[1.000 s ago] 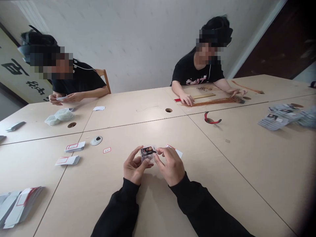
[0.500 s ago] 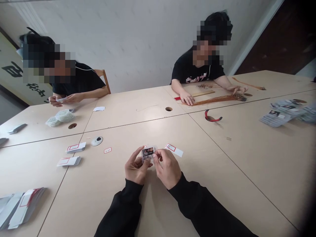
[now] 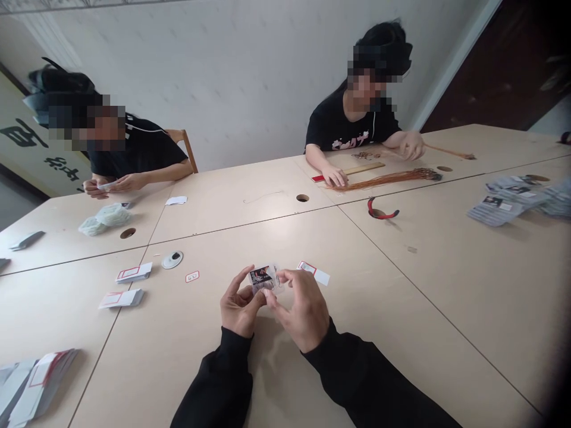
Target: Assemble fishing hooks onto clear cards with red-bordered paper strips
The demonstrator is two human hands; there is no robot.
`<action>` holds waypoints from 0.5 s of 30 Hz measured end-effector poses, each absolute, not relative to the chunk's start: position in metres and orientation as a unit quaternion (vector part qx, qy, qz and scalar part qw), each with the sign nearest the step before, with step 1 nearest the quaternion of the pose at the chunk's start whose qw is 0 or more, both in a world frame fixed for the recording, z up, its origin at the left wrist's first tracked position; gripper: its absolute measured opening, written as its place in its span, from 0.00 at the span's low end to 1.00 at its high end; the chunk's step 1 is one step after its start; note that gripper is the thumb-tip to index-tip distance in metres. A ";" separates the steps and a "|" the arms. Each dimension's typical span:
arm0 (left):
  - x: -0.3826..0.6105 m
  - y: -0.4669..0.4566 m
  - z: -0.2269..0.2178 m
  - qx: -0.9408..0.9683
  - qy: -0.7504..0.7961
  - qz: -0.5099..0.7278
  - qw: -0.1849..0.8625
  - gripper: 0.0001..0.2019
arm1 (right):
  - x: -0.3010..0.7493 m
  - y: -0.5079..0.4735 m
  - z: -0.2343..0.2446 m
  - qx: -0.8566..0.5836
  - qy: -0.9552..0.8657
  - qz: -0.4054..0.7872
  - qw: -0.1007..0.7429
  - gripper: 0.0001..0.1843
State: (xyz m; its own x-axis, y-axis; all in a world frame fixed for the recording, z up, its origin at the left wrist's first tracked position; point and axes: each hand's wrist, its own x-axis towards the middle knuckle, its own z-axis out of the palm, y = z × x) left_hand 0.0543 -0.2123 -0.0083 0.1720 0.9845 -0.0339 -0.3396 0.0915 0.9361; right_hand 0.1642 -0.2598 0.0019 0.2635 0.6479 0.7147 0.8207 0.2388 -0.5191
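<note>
My left hand (image 3: pixel 239 309) is closed on a small clear plastic packet (image 3: pixel 263 277) with a black printed label, its thumb on the near edge. The packet is tilted up above the table. At the packet's right side is my right hand (image 3: pixel 304 309), thumb and forefinger apart. Both fingertips are close to the packet; whether they touch it I cannot tell. Just behind the right hand lies a white card (image 3: pixel 320 274) with a red-framed label, partly hidden by the fingers.
Stacks of white cards (image 3: pixel 134 272) lie to the left, with larger stacks (image 3: pixel 42 380) at the near left. A round white disc (image 3: pixel 172 260) and a small red-edged label (image 3: pixel 192 276) are nearby. Red-handled pliers (image 3: pixel 382 211) lie beyond. Across the table two people handle packets and orange-brown strands (image 3: pixel 383 180).
My right thumb and forefinger have spread apart from their pinch at the packet's right edge. The packet has shifted slightly left. The right co-worker's far hand has lifted off the strands.
</note>
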 end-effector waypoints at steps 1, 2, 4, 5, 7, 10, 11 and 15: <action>0.055 -0.213 -0.009 0.432 0.376 0.520 0.633 0.32 | 0.166 -0.258 0.001 -0.621 -0.595 -0.083 0.503 0.13; 0.056 -0.214 -0.009 0.436 0.376 0.520 0.632 0.31 | 0.168 -0.255 -0.001 -0.627 -0.592 -0.081 0.499 0.13; 0.058 -0.216 -0.008 0.440 0.375 0.518 0.630 0.29 | 0.172 -0.252 -0.004 -0.629 -0.589 -0.077 0.502 0.09; 0.059 -0.216 -0.008 0.442 0.376 0.517 0.630 0.29 | 0.173 -0.251 -0.005 -0.628 -0.586 -0.074 0.506 0.06; 0.060 -0.218 -0.006 0.444 0.379 0.515 0.627 0.30 | 0.174 -0.251 -0.006 -0.627 -0.579 -0.065 0.517 0.04; 0.060 -0.220 -0.004 0.443 0.385 0.519 0.621 0.29 | 0.171 -0.254 -0.006 -0.618 -0.577 -0.050 0.532 0.04; 0.060 -0.220 -0.003 0.440 0.386 0.522 0.620 0.29 | 0.170 -0.255 -0.005 -0.614 -0.577 -0.047 0.537 0.04; 0.060 -0.223 -0.003 0.424 0.385 0.530 0.625 0.30 | 0.163 -0.258 -0.004 -0.598 -0.585 -0.052 0.546 0.04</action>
